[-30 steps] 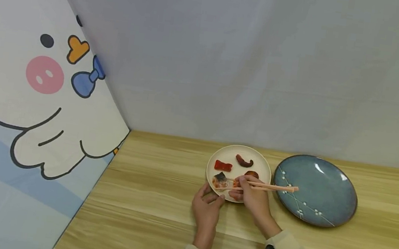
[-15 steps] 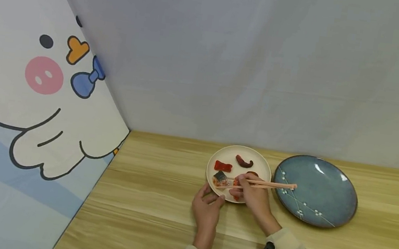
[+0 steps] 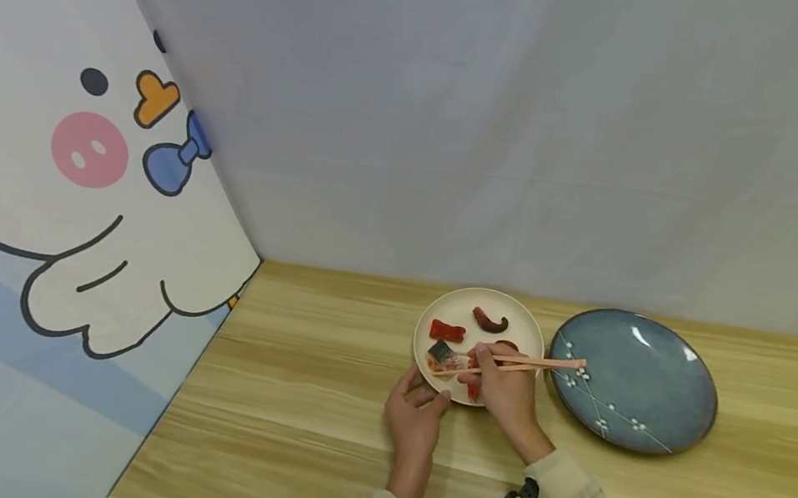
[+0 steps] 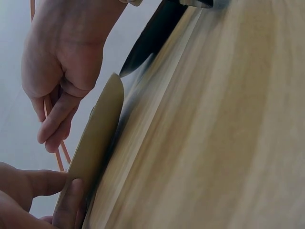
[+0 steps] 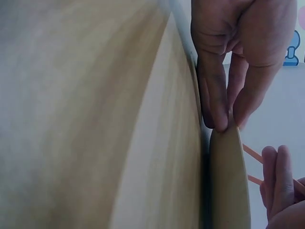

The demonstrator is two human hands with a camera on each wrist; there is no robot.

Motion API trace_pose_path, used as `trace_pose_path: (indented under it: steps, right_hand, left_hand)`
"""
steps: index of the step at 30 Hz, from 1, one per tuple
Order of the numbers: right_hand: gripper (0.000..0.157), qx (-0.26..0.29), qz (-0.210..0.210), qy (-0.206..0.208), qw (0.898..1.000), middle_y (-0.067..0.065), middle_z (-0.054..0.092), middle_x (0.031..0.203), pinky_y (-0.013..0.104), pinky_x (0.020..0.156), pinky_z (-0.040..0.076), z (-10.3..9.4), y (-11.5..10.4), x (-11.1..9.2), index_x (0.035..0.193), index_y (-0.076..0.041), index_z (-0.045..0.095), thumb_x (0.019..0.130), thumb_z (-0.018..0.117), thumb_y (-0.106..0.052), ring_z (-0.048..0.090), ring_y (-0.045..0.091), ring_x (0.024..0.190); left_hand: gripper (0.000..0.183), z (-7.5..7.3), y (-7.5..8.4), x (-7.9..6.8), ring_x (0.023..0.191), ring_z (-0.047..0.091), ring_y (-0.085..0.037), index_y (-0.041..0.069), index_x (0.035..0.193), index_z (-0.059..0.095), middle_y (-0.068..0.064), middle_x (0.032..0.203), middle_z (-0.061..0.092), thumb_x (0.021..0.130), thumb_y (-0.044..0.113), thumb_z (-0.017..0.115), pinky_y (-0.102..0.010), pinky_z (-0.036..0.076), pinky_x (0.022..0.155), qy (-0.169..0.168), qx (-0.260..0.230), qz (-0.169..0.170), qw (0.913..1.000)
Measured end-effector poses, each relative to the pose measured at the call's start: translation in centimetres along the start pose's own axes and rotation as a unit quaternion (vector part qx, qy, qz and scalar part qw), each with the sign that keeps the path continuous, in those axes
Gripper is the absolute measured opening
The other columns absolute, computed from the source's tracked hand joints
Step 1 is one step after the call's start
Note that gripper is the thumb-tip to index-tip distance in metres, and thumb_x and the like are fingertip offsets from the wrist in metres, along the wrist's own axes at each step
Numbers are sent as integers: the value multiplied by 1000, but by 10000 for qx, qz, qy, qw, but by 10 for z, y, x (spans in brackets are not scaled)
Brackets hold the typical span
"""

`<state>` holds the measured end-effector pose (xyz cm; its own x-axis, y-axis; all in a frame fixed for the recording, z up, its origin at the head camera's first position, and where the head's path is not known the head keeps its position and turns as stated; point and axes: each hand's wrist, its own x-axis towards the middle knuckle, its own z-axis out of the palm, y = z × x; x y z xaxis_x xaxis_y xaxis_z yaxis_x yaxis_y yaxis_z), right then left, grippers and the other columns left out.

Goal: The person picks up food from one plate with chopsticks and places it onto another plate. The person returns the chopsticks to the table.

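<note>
Left hand: cream plate pinched at its 7 o'clock rim.
Right hand: chopsticks pinched in its grip; handle ends shifted slightly toward 10 o'clock since the earlier frame.
Fish slice: flanked by chopstick tips at the plate's 8 o'clock.
Red piece: more exposed at 6 o'clock.

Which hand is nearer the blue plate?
Right. The right hand is partly over the cream plate, beside the blue plate; the left hand grips the cream plate's near rim, farther off.
</note>
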<state>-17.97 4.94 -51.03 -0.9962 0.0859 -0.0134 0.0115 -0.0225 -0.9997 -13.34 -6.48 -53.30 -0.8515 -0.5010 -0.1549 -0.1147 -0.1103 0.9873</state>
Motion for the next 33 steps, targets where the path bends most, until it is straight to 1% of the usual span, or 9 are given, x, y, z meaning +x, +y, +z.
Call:
trace_pose_path:
  steps: [3,8,18,26,29,33]
  right_hand:
    - [25,119,14,43,9999,32,70,94,26,60,63,-1,2,1,106,18,70,108,57,-4,73,4,61]
    - [26,343,-39,117,9993,29,69,94,26,63,64,-3,6,3,108,21,68,108,58,-3,73,5,61]
    - [29,387,48,351,9986,31,69,100,25,66,64,-7,8,3,109,22,68,109,56,-4,74,4,64]
    - [31,520,290,405,9974,23,74,91,24,67,64,-8,7,2,112,22,68,109,57,-8,73,4,62]
    - [31,559,348,497,9966,18,75,91,23,68,64,-10,7,3,114,22,67,109,57,-7,73,3,64]
    - [30,691,411,591,9950,17,75,93,23,69,64,-10,6,5,114,23,67,109,57,-5,75,5,66]
  left_hand:
    - [61,1,-1,0,87,69,-18,-15,140,58,-25,122,63,82,-17,77,-19,57,65,-6,-20,17,10000]
    - [61,2,-2,0,87,70,-18,-15,140,58,-25,123,62,83,-16,77,-19,57,66,-39,-104,30,9999]
    - [61,3,-2,0,86,69,-17,-16,140,57,-25,122,63,82,-16,77,-19,58,67,-6,-142,-24,9999]
    - [61,3,-2,1,88,69,-18,-15,141,57,-26,124,63,83,-15,77,-20,58,68,2,-100,-52,9999]
    - [61,2,-3,1,88,69,-18,-15,141,57,-26,124,63,83,-16,77,-20,58,67,-14,-95,-36,9999]
    - [61,2,-4,1,87,69,-17,-15,141,57,-25,123,63,83,-16,77,-20,58,67,-13,-103,-28,9999]
